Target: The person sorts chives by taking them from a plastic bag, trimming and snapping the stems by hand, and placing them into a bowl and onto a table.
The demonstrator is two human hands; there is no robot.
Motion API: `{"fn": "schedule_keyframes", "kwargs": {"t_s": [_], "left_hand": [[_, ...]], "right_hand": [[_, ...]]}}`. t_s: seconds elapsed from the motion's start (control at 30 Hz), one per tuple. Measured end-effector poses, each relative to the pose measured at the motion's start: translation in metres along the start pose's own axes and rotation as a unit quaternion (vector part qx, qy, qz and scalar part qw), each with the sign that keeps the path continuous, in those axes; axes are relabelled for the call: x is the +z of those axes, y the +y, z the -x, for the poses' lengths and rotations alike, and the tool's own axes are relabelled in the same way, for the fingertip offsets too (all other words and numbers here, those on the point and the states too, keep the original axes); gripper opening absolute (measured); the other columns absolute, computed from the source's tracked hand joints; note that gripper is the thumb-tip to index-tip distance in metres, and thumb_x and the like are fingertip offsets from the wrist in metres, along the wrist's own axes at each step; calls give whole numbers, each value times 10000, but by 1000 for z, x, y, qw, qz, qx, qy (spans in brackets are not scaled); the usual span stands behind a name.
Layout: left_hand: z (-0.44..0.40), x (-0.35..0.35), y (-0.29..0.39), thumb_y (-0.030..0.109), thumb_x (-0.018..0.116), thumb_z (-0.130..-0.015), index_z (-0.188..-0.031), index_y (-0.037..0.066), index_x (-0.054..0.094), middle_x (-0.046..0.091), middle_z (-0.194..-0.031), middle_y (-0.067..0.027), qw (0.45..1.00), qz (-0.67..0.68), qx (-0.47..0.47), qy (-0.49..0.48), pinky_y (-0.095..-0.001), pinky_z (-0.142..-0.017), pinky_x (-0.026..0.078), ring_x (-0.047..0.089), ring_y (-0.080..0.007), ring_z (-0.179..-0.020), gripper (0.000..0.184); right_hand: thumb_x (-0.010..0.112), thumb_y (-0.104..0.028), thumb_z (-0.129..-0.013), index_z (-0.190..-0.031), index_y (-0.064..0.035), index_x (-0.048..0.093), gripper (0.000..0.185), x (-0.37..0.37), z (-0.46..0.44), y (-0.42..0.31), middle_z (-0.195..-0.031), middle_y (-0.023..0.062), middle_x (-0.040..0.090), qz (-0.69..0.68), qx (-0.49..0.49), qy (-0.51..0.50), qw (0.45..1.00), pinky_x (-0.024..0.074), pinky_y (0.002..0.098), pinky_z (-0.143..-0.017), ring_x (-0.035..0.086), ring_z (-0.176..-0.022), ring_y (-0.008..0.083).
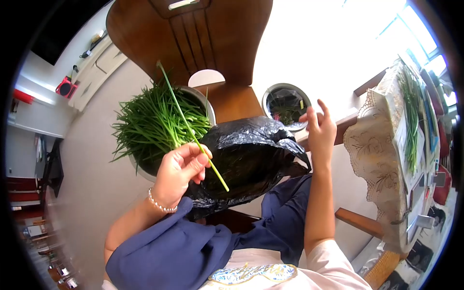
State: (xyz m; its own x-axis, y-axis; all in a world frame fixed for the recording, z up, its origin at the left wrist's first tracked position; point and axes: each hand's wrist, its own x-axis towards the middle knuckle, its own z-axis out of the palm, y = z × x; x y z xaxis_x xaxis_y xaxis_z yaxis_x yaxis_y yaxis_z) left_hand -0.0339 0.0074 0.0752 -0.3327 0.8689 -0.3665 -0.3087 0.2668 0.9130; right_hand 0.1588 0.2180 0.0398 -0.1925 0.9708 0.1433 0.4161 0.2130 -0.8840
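My left hand (180, 170) pinches a long green chive stalk (180, 112) between thumb and fingers. The stalk slants up to the left, its pale cut end pointing down over a black plastic bag (246, 159). That bag lies open across my lap, its inside dark. Beyond my left hand, a thick heap of green chives (157, 118) fills a round basin (209, 107). My right hand (321, 128) is raised with its fingers apart and holds nothing I can see. Close to its fingertips stands a bin (265, 99) lined with dark plastic, with green scraps (289, 115) inside.
A wooden chair (193, 41) stands directly ahead. On the right, a table with a lace-edged cloth (369, 145) carries more long green chives (411, 116). A white cabinet (96, 70) and a red device (66, 87) are at the far left.
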Motion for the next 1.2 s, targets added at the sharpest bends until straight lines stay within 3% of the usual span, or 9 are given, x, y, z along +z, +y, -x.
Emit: {"fn": "schedule_keyframes", "kwargs": {"t_s": [0.2,0.33,0.5,0.6,0.67,0.8,0.97,1.1,1.2], "left_hand": [[-2,19,-1,104,610,-813,-872,39,597,588,-782,9,995,-71,44,-52,-169,-561,402,490,-32,-602,89],[-3,32,-7,42,612,-787,-875,19,608,566,-749,6,983,-153,80,-69,-185,-605,431,514,-43,-656,91],[1,33,-7,101,619,-800,-979,23,582,532,-727,31,984,-157,28,-81,-165,-559,392,468,-26,-626,199],[3,26,-11,154,631,-802,-956,24,586,549,-708,27,981,-179,4,-74,-167,-540,388,466,-24,-593,206],[2,21,-13,178,634,-802,-940,21,589,553,-687,26,980,-189,6,-68,-169,-534,388,463,-26,-577,213],[2,18,-13,205,624,-808,-931,20,593,561,-684,17,975,-210,-4,-75,-175,-534,401,479,-33,-581,225],[3,20,-13,199,616,-807,-932,15,591,574,-691,6,970,-225,-17,-89,-187,-535,416,497,-45,-585,223],[-2,22,-21,140,589,-788,-931,15,600,614,-744,-56,935,-319,-15,-157,-240,-613,462,565,-90,-650,190],[-11,22,-36,206,550,-805,-936,21,592,613,-886,-150,870,-430,95,-223,-341,-712,467,595,-287,-807,231]], "right_hand": [[486,-156,-892,-1058,12,548,244,18,108,-40,-832,40,607,-258,53,-346,901,440,211,-666,525,-700,72],[471,-105,-901,-1003,-2,512,150,25,134,-39,-718,-13,505,-362,179,-377,834,407,174,-601,476,-662,39],[454,-126,-910,-853,-4,573,179,-54,75,-37,-621,-15,460,-138,-18,-71,988,332,177,-500,403,-541,41],[448,-190,-916,-859,-5,586,237,-134,21,-17,-554,-42,415,30,-115,127,985,258,193,-437,344,-493,30],[464,-220,-906,-867,-15,597,248,-188,-7,-10,-537,-53,389,172,-68,213,959,221,209,-425,307,-482,31],[506,-276,-856,-937,-14,617,296,-278,-49,18,-798,186,619,412,14,254,875,459,379,-670,584,-712,314],[556,-231,-811,-1075,-33,545,330,-289,-37,43,-973,191,546,618,-109,394,672,400,383,-826,502,-935,291],[559,-54,-757,-986,-48,575,229,-170,22,-2,-929,122,564,298,-234,281,882,420,357,-790,529,-886,262],[573,14,-745,-895,-20,594,155,-64,74,-9,-841,120,602,52,-138,-126,981,456,301,-716,583,-770,205]]}}
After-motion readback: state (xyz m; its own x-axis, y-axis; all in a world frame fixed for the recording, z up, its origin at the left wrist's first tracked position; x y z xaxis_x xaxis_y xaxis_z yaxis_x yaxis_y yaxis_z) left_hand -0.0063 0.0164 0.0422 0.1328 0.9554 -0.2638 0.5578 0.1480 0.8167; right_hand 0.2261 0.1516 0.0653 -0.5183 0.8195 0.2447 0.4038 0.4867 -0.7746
